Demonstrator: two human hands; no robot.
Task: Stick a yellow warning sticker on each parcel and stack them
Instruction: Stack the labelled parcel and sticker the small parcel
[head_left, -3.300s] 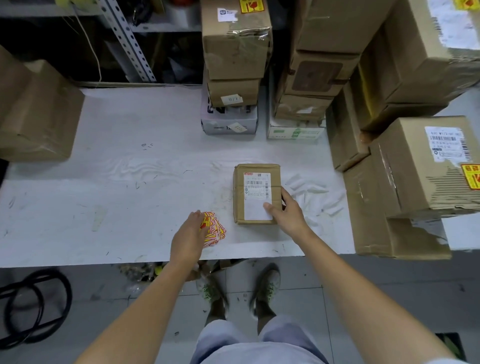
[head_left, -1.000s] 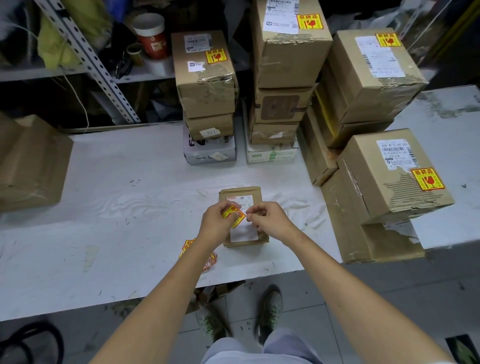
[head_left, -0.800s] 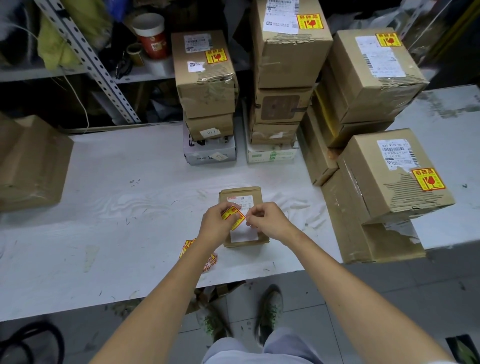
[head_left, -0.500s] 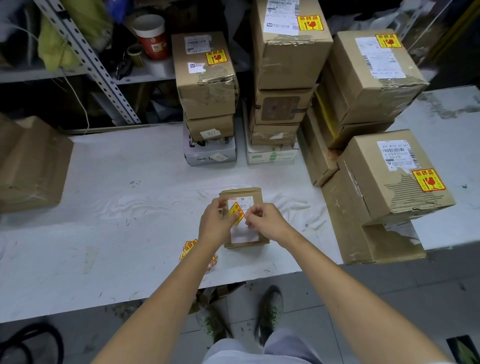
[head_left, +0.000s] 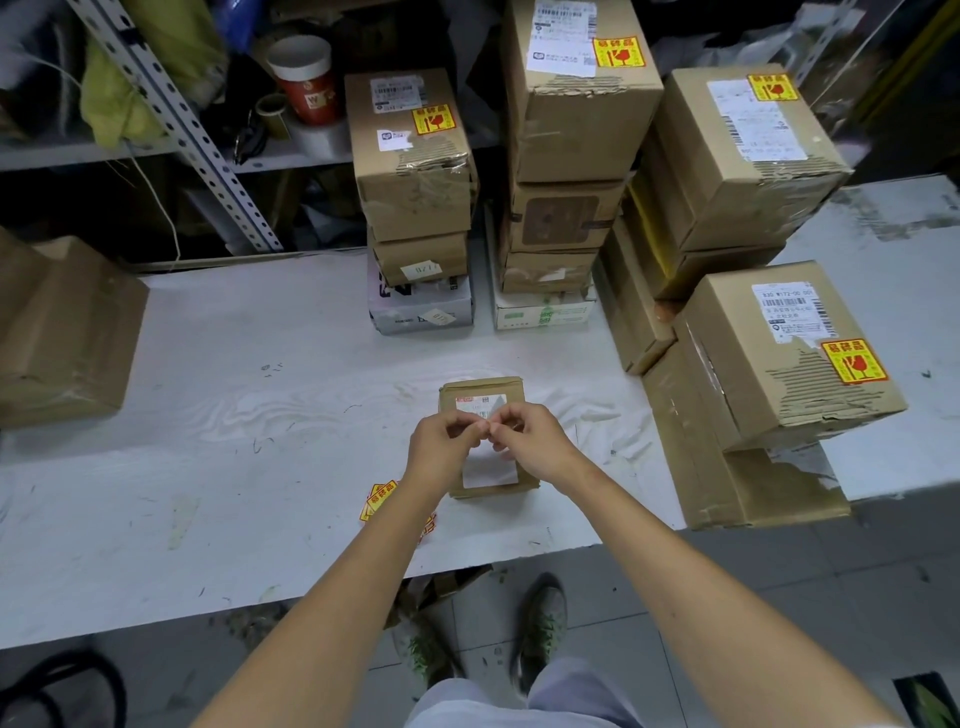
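A small flat cardboard parcel (head_left: 483, 389) with a white shipping label lies on the white table (head_left: 234, 395) near its front edge. Both hands hover just above the parcel with fingertips pinched together. My left hand (head_left: 444, 441) and my right hand (head_left: 530, 439) meet at the fingertips over the label. The yellow sticker seen earlier between the fingers is hidden now. A loose pile of yellow warning stickers (head_left: 382, 499) lies on the table under my left forearm.
Stacks of stickered brown parcels stand at the back (head_left: 413, 171), (head_left: 571, 104) and on the right (head_left: 737, 156), (head_left: 784, 358). A large plain box (head_left: 62, 332) sits at the left edge. Metal shelving (head_left: 171, 119) with a red cup (head_left: 306, 78) is behind.
My left hand picked a yellow sticker from the pile and brought it over the parcel. Both hands closed in on it; the sticker was visible half a second ago and is now covered by fingers.
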